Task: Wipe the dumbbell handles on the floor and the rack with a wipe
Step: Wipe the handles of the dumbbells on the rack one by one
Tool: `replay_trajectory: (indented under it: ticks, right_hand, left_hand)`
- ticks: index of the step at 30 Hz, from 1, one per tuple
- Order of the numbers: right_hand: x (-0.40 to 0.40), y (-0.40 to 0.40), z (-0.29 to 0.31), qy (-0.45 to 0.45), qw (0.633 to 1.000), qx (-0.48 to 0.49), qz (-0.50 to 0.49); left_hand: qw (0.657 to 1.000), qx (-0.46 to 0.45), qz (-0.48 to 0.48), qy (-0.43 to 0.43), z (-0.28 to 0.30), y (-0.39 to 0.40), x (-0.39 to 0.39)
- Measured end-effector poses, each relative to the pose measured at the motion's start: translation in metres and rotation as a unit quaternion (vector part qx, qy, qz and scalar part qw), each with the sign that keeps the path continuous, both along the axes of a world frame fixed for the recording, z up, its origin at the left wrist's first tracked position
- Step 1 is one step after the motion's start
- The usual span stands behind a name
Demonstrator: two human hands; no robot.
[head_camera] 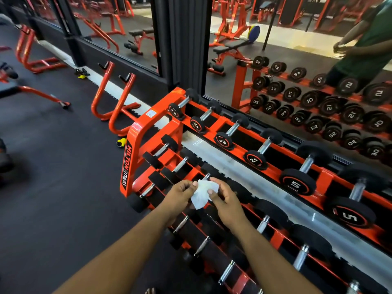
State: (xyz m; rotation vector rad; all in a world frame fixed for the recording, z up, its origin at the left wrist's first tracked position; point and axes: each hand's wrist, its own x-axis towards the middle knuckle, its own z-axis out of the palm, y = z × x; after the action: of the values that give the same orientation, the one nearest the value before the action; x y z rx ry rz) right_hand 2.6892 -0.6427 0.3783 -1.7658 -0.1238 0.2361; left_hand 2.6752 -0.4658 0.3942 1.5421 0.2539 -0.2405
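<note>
My forearms reach out over the orange rack [135,145], which runs along the mirror wall [297,60] with rows of black dumbbells [297,181] on its tiers, chrome handles up. My left hand [180,192] and right hand [224,200] both pinch a crumpled white wipe [202,194] between them, just above the middle tier.

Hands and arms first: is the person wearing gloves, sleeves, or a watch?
No. The left hand and right hand are bare, with no gloves, rings or watch in sight. Both forearms are uncovered as far as the bottom edge of the picture, so no sleeve shows on them. The fingernails look short and plain. In the mirror, the person's reflection wears a green short-sleeved shirt.
</note>
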Motion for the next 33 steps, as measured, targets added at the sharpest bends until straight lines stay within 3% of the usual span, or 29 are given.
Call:
replay_trajectory:
  ticks: [3, 7, 14, 18, 23, 27, 31, 33]
  right_hand:
    - [0.0, 0.016, 0.012, 0.036, 0.999, -0.017, 0.019]
    - [0.0, 0.042, 0.019, -0.019, 0.998, -0.052, -0.024]
    - [-0.008, 0.088, 0.02, -0.065, 0.992, -0.037, -0.104]
    - [-0.015, 0.111, 0.022, -0.089, 0.991, 0.014, -0.097]
    - [-0.017, 0.124, 0.013, -0.147, 0.988, -0.03, -0.044]
    - [-0.021, 0.118, 0.007, -0.067, 0.994, -0.077, 0.031]
    - [-0.019, 0.123, 0.026, 0.042, 0.998, -0.019, -0.046]
    - [-0.011, 0.128, 0.033, 0.105, 0.992, -0.038, -0.061]
  left_hand:
    - [0.999, 0.015, -0.026, -0.014, 0.004, 0.013, 0.0]
    - [0.998, 0.049, -0.027, -0.035, 0.009, 0.045, 0.004]
    - [0.998, -0.06, -0.007, -0.033, 0.0, 0.108, 0.006]
    - [0.996, -0.082, 0.017, 0.005, -0.006, 0.133, 0.009]
    - [0.996, -0.072, 0.044, 0.019, -0.016, 0.156, 0.012]
    - [0.998, -0.026, 0.043, -0.035, -0.02, 0.164, 0.014]
    - [0.996, 0.012, 0.015, -0.091, -0.014, 0.161, 0.018]
    - [0.993, 0.031, 0.004, -0.111, -0.008, 0.155, 0.02]
